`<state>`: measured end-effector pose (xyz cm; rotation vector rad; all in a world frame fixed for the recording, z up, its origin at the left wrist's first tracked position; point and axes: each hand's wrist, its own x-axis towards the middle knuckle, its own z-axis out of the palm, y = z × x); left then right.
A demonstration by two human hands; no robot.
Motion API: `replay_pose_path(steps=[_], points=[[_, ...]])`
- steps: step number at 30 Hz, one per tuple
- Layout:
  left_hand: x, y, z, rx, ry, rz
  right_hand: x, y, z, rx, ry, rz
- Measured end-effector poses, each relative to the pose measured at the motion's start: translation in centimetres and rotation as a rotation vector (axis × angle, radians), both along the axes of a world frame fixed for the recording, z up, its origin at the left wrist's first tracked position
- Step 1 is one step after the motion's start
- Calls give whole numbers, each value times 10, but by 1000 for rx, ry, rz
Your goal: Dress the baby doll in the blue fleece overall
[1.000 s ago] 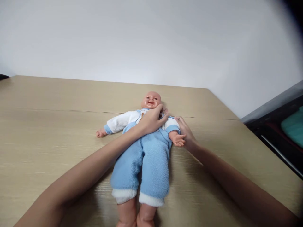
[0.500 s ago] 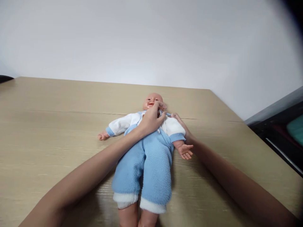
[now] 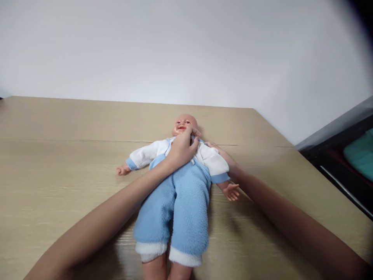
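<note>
A baby doll [image 3: 186, 182] lies on its back, its bald head away from me. It wears fluffy blue overalls [image 3: 175, 210] over a white top with blue cuffs. My left hand [image 3: 183, 146] rests on its upper chest, fingers and thumb curled around the collar just below the chin. That hand covers much of the neckline. Beside the doll's shoulder on the right is my right hand [image 3: 223, 153], partly hidden behind the white sleeve [image 3: 214, 161]. Its fingertips touch the shoulder area, but what they grip is out of sight.
The doll lies on a light wooden table [image 3: 72, 175] with a seam running across it. A pale wall [image 3: 145, 50] rises behind. Beyond the table's right edge stands a dark object [image 3: 326, 155] with a teal item [image 3: 361, 153] on it.
My right hand has shifted down behind the shoulder, and the blue strip at its fingertips no longer shows. My left hand stays at the collar. The view has shifted slightly.
</note>
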<state>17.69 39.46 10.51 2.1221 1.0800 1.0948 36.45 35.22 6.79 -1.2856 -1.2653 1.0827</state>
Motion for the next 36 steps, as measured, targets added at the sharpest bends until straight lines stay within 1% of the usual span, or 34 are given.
replay_pose_path(steps=[2, 4, 6, 8, 10, 12, 14, 16, 18, 21, 24, 29, 30, 32, 34, 36], points=[[1, 0, 0, -5, 13, 8, 4, -16, 4, -68, 105, 51], [1, -1, -1, -3, 34, 9, 12, -39, 11, -170, 201, 92], [2, -2, 0, 8, 58, 6, 21, -62, 19, -297, 174, 109], [1, -3, 2, 17, 90, 3, 32, -77, 24, -374, 87, 93], [-1, -4, 6, 49, 148, -2, 44, -83, 25, -364, 48, 72], [-4, -5, 10, 124, 234, -6, 58, -81, 23, -289, 42, 76], [-8, -5, 13, 217, 338, 17, 72, -77, 20, -236, 8, 72], [-12, -4, 14, 273, 423, 50, 85, -74, 19, -240, -64, 39], [-15, -3, 14, 289, 460, 54, 94, -73, 19, -233, -155, -8], [-16, -3, 13, 302, 461, 29, 103, -73, 18, -157, -330, -40], [-16, -4, 12, 303, 470, 35, 104, -70, 11, -98, -500, -73], [-14, -4, 11, 292, 460, 92, 101, -63, -6, 55, -498, -170], [-14, -3, 10, 292, 461, 106, 99, -62, -8, 110, -524, -191], [-14, -2, 8, 291, 460, 122, 94, -63, -8, 263, -646, -236], [-14, -1, 6, 288, 455, 125, 83, -68, -4, 447, -791, -266], [-14, -1, 6, 300, 449, 124, 67, -77, 2, 606, -864, -249]])
